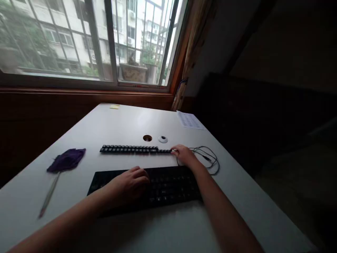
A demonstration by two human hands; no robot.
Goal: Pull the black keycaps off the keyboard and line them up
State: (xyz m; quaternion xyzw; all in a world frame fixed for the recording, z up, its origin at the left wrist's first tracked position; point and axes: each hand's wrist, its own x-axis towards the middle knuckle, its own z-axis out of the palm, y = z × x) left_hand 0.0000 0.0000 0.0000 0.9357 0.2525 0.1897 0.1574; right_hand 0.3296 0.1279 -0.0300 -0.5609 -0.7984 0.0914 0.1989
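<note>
Keycap rows are stretched sideways, leftward from bent fingertips of right hand, nearer one; left hand is curled over keyboard; whether anything is grasped cannot be told

Daylight from 1 bright window, pale glare on the far tabletop, deep gloom at right

a single camera, worn on the person's head, looks forward and down over the near side of a white table. it sits close enough that both forearms run in from the near edge, with the left hand and right hand around mid-view. facing the far side, it takes in the window at far left and darkness at right.
</note>
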